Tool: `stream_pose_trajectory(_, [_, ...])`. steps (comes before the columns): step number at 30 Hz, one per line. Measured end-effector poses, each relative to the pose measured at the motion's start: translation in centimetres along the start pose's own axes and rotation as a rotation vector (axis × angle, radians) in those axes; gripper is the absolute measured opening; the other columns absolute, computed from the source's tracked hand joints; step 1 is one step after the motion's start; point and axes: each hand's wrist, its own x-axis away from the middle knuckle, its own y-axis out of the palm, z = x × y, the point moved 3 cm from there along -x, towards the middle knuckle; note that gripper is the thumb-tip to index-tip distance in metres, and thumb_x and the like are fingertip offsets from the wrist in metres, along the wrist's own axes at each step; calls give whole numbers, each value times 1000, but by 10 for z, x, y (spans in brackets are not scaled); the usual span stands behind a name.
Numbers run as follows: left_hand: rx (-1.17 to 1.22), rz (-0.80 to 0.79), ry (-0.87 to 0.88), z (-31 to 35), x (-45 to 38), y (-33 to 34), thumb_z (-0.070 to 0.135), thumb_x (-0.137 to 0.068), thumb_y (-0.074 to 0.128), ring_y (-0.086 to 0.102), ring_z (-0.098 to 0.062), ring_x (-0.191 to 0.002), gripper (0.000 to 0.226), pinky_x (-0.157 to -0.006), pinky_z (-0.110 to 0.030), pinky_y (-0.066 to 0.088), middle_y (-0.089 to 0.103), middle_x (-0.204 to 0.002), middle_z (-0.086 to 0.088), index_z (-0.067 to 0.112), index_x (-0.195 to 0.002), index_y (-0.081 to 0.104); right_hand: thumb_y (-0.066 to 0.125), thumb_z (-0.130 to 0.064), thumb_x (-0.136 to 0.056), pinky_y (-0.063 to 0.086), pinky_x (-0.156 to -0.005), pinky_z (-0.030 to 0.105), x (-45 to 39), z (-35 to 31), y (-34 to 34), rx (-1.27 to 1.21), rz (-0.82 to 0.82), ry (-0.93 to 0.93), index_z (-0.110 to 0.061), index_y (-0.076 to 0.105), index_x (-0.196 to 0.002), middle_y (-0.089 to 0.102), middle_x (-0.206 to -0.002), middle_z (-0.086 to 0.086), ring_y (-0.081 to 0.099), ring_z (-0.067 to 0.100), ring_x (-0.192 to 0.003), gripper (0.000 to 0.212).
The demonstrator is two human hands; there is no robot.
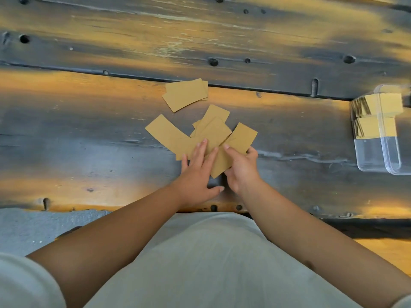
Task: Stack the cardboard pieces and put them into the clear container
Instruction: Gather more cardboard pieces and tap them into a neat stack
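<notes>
I see the left hand lying flat with fingers straight on the loose cardboard pieces, while the right hand pinches one piece by its edge. A small stack sits just beyond on the wooden table. Far right, the clear container holds stacked cardboard at its far end.
</notes>
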Motion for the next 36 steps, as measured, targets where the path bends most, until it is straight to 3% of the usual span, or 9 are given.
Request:
stream_pose_trajectory(5, [249, -14, 101, 3, 4, -9, 47, -84, 54, -10, -6, -146, 85, -119, -41, 10, -7, -160, 13, 29, -152, 5, 74, -9, -81, 58, -78, 42, 2, 0, -5, 96, -30, -22, -25, 50, -112, 71, -106, 2, 70, 19, -94, 42])
stream_pose_trajectory(12, [380, 33, 49, -4, 0, -19, 41, -85, 56, 4, -11, -146, 71, -105, -16, 19, 3, -159, 13, 34, -147, 21, 76, -7, -77, 55, -85, 47, -7, 4, 0, 262, 84, -115, -27, 46, -114, 66, -111, 2, 64, 19, -100, 52])
stream_pose_trajectory(16, [169, 78, 12, -6, -3, -23, 44, -84, 56, 9, -18, -140, 70, -112, -42, 20, 9, -158, 8, 30, -145, 25, 77, -5, -75, 57, -83, 43, -6, 4, 0, 265, 98, -169, -29, 44, -119, 64, -111, -3, 64, 13, -98, 60])
stream_pose_trajectory(18, [99, 106, -22, -8, -3, -26, 45, -85, 56, 8, -17, -140, 71, -112, -47, 18, 6, -158, 6, 27, -146, 26, 76, -3, -75, 57, -84, 43, -5, 1, -2, 223, 97, -197, -31, 40, -118, 60, -118, -3, 63, 14, -101, 63])
stream_pose_trajectory(20, [152, 119, -44, -12, -2, -27, 47, -85, 56, 5, -16, -141, 73, -112, -42, 16, 2, -159, 6, 30, -148, 22, 76, -2, -76, 55, -86, 46, -4, -3, -6, 151, 96, -184, -32, 35, -122, 55, -126, 1, 62, 18, -106, 69])
stream_pose_trajectory(23, [474, 63, -96, -9, -2, -26, 50, -81, 56, 7, -2, -141, 80, -109, -27, 19, -1, -158, 14, 32, -150, 18, 74, 0, -78, 55, -86, 47, -3, -10, -9, 42, 71, -132, -26, 32, -130, 60, -122, 5, 64, 21, -105, 71])
stream_pose_trajectory(28, [906, -27, -169, 19, -7, -23, 42, -75, 62, 23, -13, -144, 89, -115, -43, 28, 15, -160, 3, 29, -151, 18, 73, 2, -79, 57, -81, 44, 0, -18, -10, -49, 66, -105, -22, 31, -131, 65, -112, 6, 67, 21, -98, 71])
stream_pose_trajectory(32, [852, 2, -126, 37, -14, -22, 41, -79, 60, 16, 0, -142, 76, -118, -33, 19, 17, -159, 12, 39, -147, 25, 74, 1, -78, 58, -73, 43, 3, -18, -11, -80, 19, -54, -17, 48, -114, 69, -105, 10, 70, 25, -92, 48])
stream_pose_trajectory(36, [845, -19, -138, 43, -20, -27, 28, -87, 61, 42, -6, -130, 63, -110, -35, 36, 43, -144, 11, 32, -144, 34, 74, 2, -78, 59, -69, 42, 1, -28, -21, -20, 17, -102, -20, 51, -102, 73, -89, 4, 70, 22, -80, 40])
